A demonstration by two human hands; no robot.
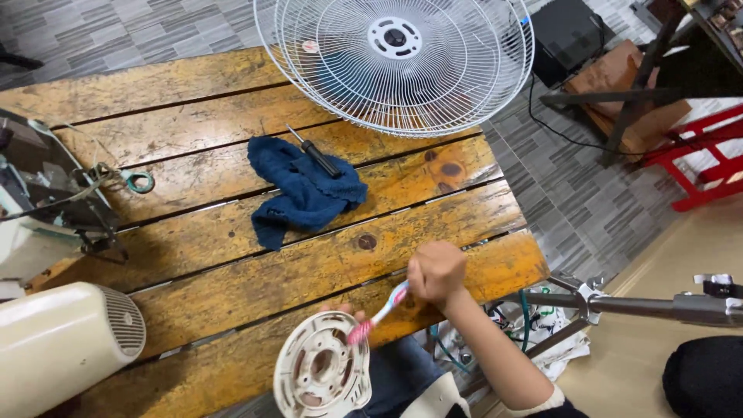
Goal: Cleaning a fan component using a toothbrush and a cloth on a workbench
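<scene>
Toothbrush (379,313) in right hand (436,271), worn wooden table (232,209), grey tiled floor (588,201)

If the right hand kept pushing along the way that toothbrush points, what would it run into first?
The right hand aims its toothbrush down-left, so it would first meet the round white plastic cover, which the bristles seem to touch already; depth is unclear.

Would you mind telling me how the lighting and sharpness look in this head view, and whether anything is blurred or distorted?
Head view: even, soft light with faint shadows under the cloth and fan guard; no strong glare on the table; wide-angle bending at the edges; the right hand and toothbrush look slightly soft, the round cover is sharp enough, and the left hand is mostly hidden behind it.
</scene>
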